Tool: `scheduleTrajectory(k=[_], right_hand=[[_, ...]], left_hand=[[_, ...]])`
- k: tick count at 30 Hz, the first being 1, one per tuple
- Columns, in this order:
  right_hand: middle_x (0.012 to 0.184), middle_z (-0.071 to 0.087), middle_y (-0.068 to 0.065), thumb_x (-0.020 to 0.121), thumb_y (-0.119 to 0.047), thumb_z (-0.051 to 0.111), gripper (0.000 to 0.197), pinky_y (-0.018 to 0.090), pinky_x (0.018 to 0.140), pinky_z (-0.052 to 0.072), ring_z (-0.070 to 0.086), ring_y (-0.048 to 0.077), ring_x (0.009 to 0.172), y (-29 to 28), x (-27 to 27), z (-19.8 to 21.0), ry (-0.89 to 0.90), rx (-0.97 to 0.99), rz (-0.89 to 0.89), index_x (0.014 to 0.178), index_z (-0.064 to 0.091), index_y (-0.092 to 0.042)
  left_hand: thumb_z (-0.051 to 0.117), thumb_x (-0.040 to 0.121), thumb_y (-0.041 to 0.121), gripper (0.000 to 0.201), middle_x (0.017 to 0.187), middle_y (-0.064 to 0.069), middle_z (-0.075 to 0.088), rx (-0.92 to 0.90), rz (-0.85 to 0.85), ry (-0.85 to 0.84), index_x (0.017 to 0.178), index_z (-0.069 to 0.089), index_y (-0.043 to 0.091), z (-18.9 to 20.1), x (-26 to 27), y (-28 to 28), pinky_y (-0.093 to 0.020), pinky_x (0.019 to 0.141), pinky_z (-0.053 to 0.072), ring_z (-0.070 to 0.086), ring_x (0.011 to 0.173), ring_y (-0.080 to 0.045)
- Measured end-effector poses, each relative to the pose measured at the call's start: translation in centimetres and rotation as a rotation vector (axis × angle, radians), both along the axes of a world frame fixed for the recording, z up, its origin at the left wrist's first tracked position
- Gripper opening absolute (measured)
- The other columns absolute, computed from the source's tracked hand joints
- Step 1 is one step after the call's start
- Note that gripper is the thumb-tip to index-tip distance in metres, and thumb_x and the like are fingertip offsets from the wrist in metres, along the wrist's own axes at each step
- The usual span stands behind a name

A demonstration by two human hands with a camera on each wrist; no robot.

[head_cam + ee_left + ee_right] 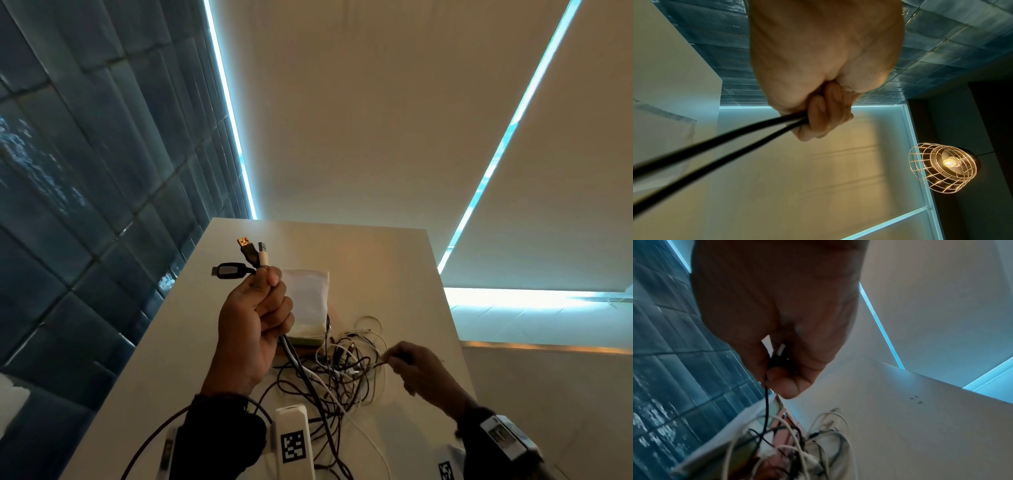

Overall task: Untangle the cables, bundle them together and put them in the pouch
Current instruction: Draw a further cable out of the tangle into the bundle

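Cables (329,373) lie in a loose black-and-white tangle on the desk (404,260), toward its near edge, between the two hands. On the left, the left hand (255,329) is raised above the desk, fingers curled tight round several cable ends; three plugs (251,255) stand up out of the fist, and the cords run steeply down from it into the heap. A pouch (306,305), white and flat, rests just behind that hand, touching the far side of the tangle. On the right, the right hand (419,371) is low at the heap's right side, thumb and fingers pinching a small black plug (778,359) whose thin cord leads leftward into the knot. Judgement: untangling is under way; the right hand is nearer the knot, and drawing that cord rightward, away from the heap, should free it.
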State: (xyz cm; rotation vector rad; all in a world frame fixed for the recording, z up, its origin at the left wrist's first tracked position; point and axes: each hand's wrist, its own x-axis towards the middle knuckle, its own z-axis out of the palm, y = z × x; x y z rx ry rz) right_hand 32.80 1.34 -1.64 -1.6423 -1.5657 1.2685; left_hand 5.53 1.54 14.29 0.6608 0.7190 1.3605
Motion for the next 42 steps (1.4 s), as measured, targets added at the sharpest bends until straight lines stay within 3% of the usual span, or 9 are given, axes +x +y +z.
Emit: scheduleTrajectory(k=[9, 14, 16, 18, 23, 28, 33, 37, 42], right_hand=[[0.084, 0.072, 0.011, 0.082, -0.018, 0.066, 0.021, 0.036, 0.078, 0.058, 0.068, 0.024, 0.080, 1.1, -4.4, 6.9, 0.519, 0.237, -0.130, 0.092, 0.071, -0.001], [0.058, 0.053, 0.003, 0.088, -0.030, 0.060, 0.031, 0.027, 0.048, 0.043, 0.048, 0.016, 0.049, 0.3, -8.1, 10.1, 0.589, 0.270, 0.042, 0.082, 0.066, 0.000], [0.059, 0.051, -0.002, 0.091, -0.032, 0.058, 0.032, 0.021, 0.047, 0.037, 0.040, 0.009, 0.049, -0.1, -9.1, 10.8, 0.597, 0.297, 0.091, 0.088, 0.069, -0.002], [0.063, 0.051, -0.003, 0.097, -0.026, 0.053, 0.026, 0.019, 0.049, 0.036, 0.040, 0.007, 0.052, -0.3, -9.4, 11.0, 0.597, 0.300, 0.152, 0.092, 0.070, -0.008], [0.061, 0.052, -0.005, 0.099, -0.017, 0.049, 0.026, 0.016, 0.049, 0.035, 0.042, 0.004, 0.051, -0.8, -9.1, 10.5, 0.485, 0.256, 0.148, 0.084, 0.068, -0.011], [0.054, 0.050, -0.011, 0.097, -0.023, 0.047, 0.030, 0.016, 0.045, 0.031, 0.034, 0.003, 0.047, -1.1, -10.3, 12.3, 0.572, 0.348, 0.106, 0.087, 0.065, -0.001], [0.058, 0.046, -0.009, 0.100, -0.018, 0.048, 0.029, 0.015, 0.049, 0.034, 0.038, 0.002, 0.051, -0.6, -10.2, 11.8, 0.426, 0.365, 0.179, 0.078, 0.062, -0.006], [0.066, 0.052, 0.000, 0.101, -0.016, 0.048, 0.027, 0.022, 0.055, 0.040, 0.045, 0.006, 0.058, 0.0, -9.8, 9.2, 0.261, 0.357, 0.210, 0.078, 0.060, -0.006], [0.063, 0.053, -0.004, 0.099, -0.030, 0.046, 0.027, 0.031, 0.054, 0.041, 0.045, 0.004, 0.055, 1.0, -10.0, 5.8, 0.031, 0.382, 0.196, 0.077, 0.054, -0.017]], left_hand=[[0.034, 0.102, 0.024, 0.031, 0.052, 0.005, 0.027, -0.021, 0.024, 0.247, 0.090, 0.056, 0.005, -0.4, 1.9, -0.5, -0.027, 0.044, 0.011, 0.018, 0.042, -0.007], [0.044, 0.094, 0.042, 0.035, 0.053, 0.000, 0.039, 0.020, -0.085, 0.640, 0.108, 0.064, 0.016, -1.3, 3.7, -0.8, -0.025, 0.042, 0.030, 0.032, 0.046, -0.011], [0.051, 0.087, 0.047, 0.037, 0.070, -0.006, 0.065, 0.064, -0.119, 0.737, 0.106, 0.067, 0.019, -1.3, 4.2, -1.0, -0.035, 0.057, 0.055, 0.058, 0.060, -0.017], [0.054, 0.087, 0.044, 0.033, 0.078, 0.002, 0.071, 0.081, -0.025, 0.785, 0.100, 0.069, 0.018, -1.3, 3.9, -1.0, -0.034, 0.064, 0.058, 0.066, 0.070, -0.014], [0.051, 0.089, 0.043, 0.034, 0.049, 0.005, 0.033, 0.060, 0.154, 0.616, 0.093, 0.067, 0.014, -1.4, 2.9, -0.6, -0.026, 0.044, 0.023, 0.026, 0.044, -0.010], [0.047, 0.091, 0.045, 0.035, 0.055, 0.007, 0.053, 0.132, 0.037, 0.723, 0.088, 0.068, 0.017, -1.1, 4.2, -1.3, -0.019, 0.043, 0.037, 0.044, 0.048, -0.006], [0.043, 0.091, 0.048, 0.041, 0.052, 0.004, 0.038, 0.112, 0.181, 0.624, 0.075, 0.059, 0.015, -0.8, 3.7, -0.8, -0.024, 0.046, 0.029, 0.033, 0.046, -0.010], [0.039, 0.097, 0.041, 0.040, 0.064, 0.002, 0.054, 0.053, 0.223, 0.519, 0.071, 0.053, 0.015, -0.6, 3.1, -0.4, -0.031, 0.070, 0.047, 0.055, 0.065, -0.013], [0.040, 0.091, 0.043, 0.044, 0.051, 0.006, 0.029, 0.038, 0.198, 0.396, 0.072, 0.049, 0.005, 0.0, 2.9, -0.5, -0.029, 0.053, 0.032, 0.025, 0.051, -0.013]])
